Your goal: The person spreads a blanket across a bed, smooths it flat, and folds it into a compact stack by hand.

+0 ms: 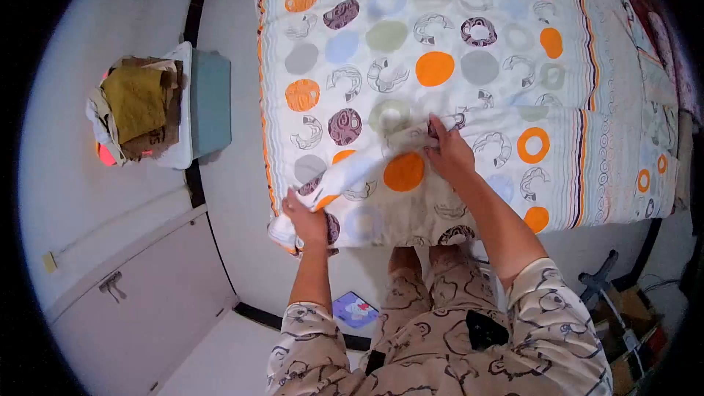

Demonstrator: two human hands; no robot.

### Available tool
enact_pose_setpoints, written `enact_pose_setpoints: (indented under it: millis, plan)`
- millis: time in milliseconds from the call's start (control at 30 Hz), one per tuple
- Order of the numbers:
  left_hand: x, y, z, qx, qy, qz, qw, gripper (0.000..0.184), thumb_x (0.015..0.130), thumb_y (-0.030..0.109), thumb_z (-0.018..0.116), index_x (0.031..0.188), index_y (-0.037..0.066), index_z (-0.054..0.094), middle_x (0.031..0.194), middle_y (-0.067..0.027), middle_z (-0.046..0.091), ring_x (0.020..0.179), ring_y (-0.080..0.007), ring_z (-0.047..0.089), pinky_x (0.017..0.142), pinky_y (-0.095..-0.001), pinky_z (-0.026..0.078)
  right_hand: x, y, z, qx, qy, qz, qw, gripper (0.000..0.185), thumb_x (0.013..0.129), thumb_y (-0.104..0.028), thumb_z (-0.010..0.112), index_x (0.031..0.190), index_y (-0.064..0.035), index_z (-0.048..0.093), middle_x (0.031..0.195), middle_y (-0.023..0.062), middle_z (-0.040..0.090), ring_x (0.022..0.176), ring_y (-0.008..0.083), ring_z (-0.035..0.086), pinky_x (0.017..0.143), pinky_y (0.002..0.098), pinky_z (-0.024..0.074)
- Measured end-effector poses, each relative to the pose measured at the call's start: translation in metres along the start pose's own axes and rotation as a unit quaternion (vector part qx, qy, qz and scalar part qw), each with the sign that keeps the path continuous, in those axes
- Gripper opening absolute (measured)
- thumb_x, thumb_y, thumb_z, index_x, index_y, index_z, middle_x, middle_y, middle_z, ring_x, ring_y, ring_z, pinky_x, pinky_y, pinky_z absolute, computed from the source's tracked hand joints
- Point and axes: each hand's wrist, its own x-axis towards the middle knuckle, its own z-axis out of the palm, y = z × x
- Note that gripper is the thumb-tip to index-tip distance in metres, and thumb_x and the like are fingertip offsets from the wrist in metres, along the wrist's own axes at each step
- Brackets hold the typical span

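The single head-worn camera looks forward and steeply down, from above both hands (374,180), over the bed (440,88).

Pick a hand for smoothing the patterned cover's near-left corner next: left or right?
Left, I'd say. The left hand pinches the patterned cover right beside that corner; the right hand grips it farther away, up and to the right.

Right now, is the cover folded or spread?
Mostly spread: the cover lies pattern up, a fold raised between left hand and right hand.
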Motion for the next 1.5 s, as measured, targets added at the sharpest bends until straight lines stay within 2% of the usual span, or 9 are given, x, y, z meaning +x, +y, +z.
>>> enact_pose_setpoints:
  millis: [100,267,400,633,767,900,1033,1300,1500]
  plan:
    - [0.002,-0.023,-0.035,0.005,0.009,-0.113,0.994,0.047,0.067,0.013,0.063,0.111,0.001,0.049,0.105,-0.0202,0.053,0.1,-0.0376,0.05,0.085,-0.0402,0.04,0.014,-0.002,-0.005,-0.045,-0.034,0.013,0.998,0.055,0.07,-0.021,0.065,0.12,-0.0163,0.042,0.097,0.0145,0.056,0.09,0.0316,0.056,0.074,0.0385,0.0463]
    - [0.024,-0.11,-0.054,0.003,0.097,0.005,0.995,0.047,0.063,0.011,0.067,0.106,0.004,0.049,0.101,-0.0145,0.053,0.095,-0.0338,0.052,0.081,-0.0402,0.042,-0.007,0.005,-0.001,-0.005,0.067,-0.05,0.996,0.034,0.065,-0.016,0.065,0.096,-0.0145,0.052,0.083,0.01,0.061,0.079,0.0277,0.059,0.069,0.0382,0.0473]
    - [0.084,0.037,-0.13,0.059,0.138,0.108,0.983,0.06,0.054,-0.002,0.069,0.109,0.008,0.049,0.112,-0.0116,0.046,0.099,-0.0317,0.05,0.084,-0.0356,0.042,-0.011,-0.011,-0.037,0.156,0.255,-0.11,0.948,0.033,0.064,-0.007,0.059,0.096,-0.0107,0.05,0.081,0.0114,0.059,0.078,0.03,0.057,0.066,0.0385,0.0466]
    - [0.138,0.077,-0.009,0.198,-0.073,0.3,0.93,0.07,0.063,0.012,0.069,0.126,0.009,0.038,0.12,-0.02,0.043,0.118,-0.0351,0.036,0.097,-0.041,0.034,0.022,-0.017,-0.025,0.089,0.154,-0.06,0.982,0.063,0.071,-0.018,0.065,0.128,-0.0175,0.037,0.123,0.0181,0.044,0.108,0.0319,0.048,0.088,0.038,0.0415]
    - [0.096,0.131,0.004,0.321,-0.384,0.176,0.848,0.085,0.071,0.033,0.065,0.139,0.021,0.015,0.138,-0.0179,0.023,0.123,-0.0475,0.024,0.093,-0.0481,0.038,0.007,-0.033,-0.02,-0.225,-0.145,0.034,0.963,0.093,0.067,-0.039,0.069,0.14,-0.0262,0.012,0.145,0.017,-0.003,0.133,0.0327,0.007,0.103,0.053,0.0176]
    - [0.104,0.099,0.013,0.216,-0.352,0.257,0.874,0.089,0.067,0.033,0.068,0.138,0.021,0.016,0.138,-0.0171,0.022,0.123,-0.0479,0.022,0.091,-0.0505,0.039,0.016,-0.048,0.012,-0.207,-0.108,0.139,0.962,0.091,0.068,-0.035,0.068,0.14,-0.0216,0.013,0.143,0.0187,0.006,0.131,0.0353,0.014,0.103,0.0512,0.0196]
    - [0.116,0.057,0.005,-0.004,-0.293,0.371,0.881,0.078,0.062,0.03,0.071,0.13,0.017,0.036,0.13,-0.0178,0.037,0.12,-0.0389,0.033,0.094,-0.0447,0.037,0.007,-0.068,0.097,-0.119,0.075,-0.007,0.99,0.087,0.068,-0.036,0.068,0.137,-0.0108,0.021,0.141,0.0203,0.015,0.13,0.0361,0.017,0.101,0.0532,0.0219]
    - [0.09,-0.098,-0.026,-0.135,-0.079,0.21,0.965,0.059,0.068,0.022,0.068,0.122,0.011,0.047,0.129,-0.0169,0.033,0.12,-0.0405,0.027,0.097,-0.0533,0.023,0.013,-0.114,0.11,-0.299,0.004,0.099,0.949,0.098,0.063,-0.043,0.072,0.136,-0.0025,0.02,0.141,0.0225,0.013,0.131,0.0349,0.013,0.103,0.0458,0.0232]
    - [0.101,-0.153,-0.033,-0.147,-0.133,0.175,0.964,0.058,0.069,0.025,0.068,0.123,0.017,0.046,0.132,-0.0156,0.029,0.12,-0.0378,0.03,0.099,-0.0459,0.027,0.029,-0.123,0.112,-0.338,-0.031,0.147,0.929,0.099,0.061,-0.039,0.075,0.134,-0.0009,0.021,0.14,0.0234,0.016,0.13,0.0357,0.017,0.102,0.0429,0.0258]
